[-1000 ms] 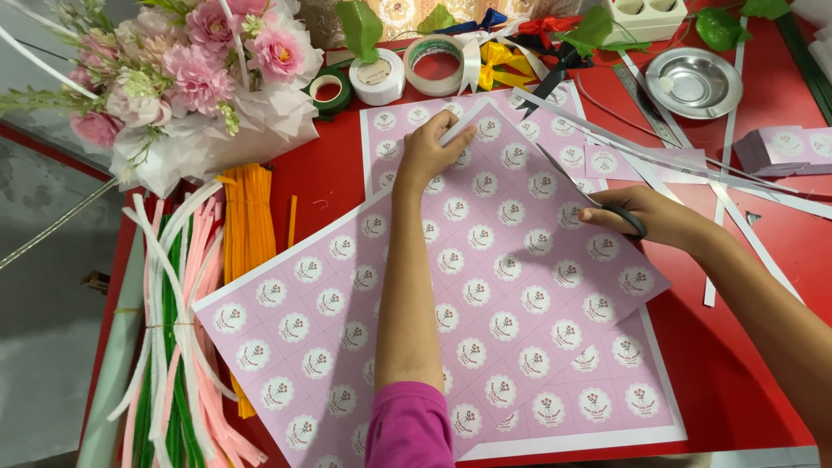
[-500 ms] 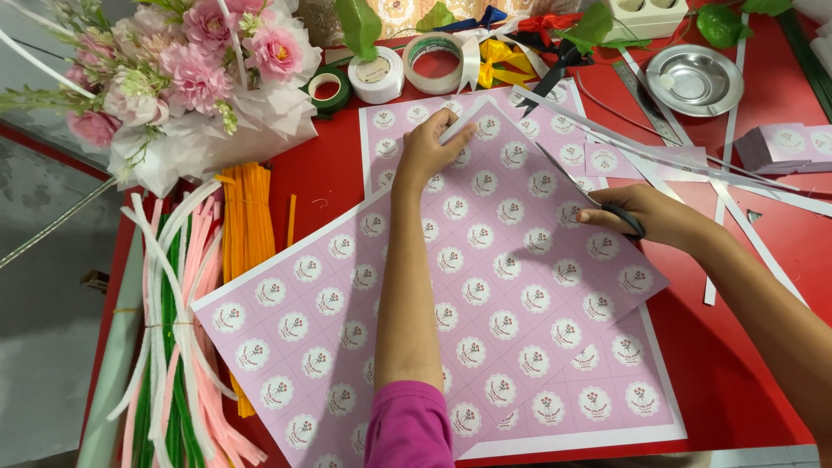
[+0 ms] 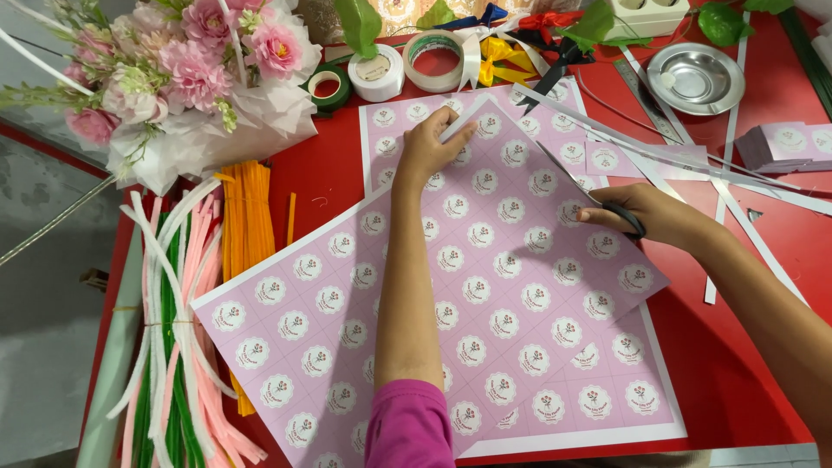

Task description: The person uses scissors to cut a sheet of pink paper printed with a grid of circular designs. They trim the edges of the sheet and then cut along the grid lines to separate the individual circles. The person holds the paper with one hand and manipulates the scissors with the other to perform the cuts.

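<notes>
A large pink sheet (image 3: 485, 286) printed with round scalloped labels lies turned at an angle on the red table (image 3: 737, 364), on top of a second sheet of the same kind. My left hand (image 3: 429, 147) grips the sheet's far corner. My right hand (image 3: 646, 212) holds black-handled scissors (image 3: 589, 192); their blades point up and to the left along the sheet's right edge.
A bouquet of pink flowers (image 3: 186, 74) sits at the back left. Pipe cleaners (image 3: 186, 321) in several colours lie along the left. Tape rolls (image 3: 433, 59), a metal dish (image 3: 696, 78), white paper strips (image 3: 693, 165) and a stack of cut labels (image 3: 793, 143) lie at the back.
</notes>
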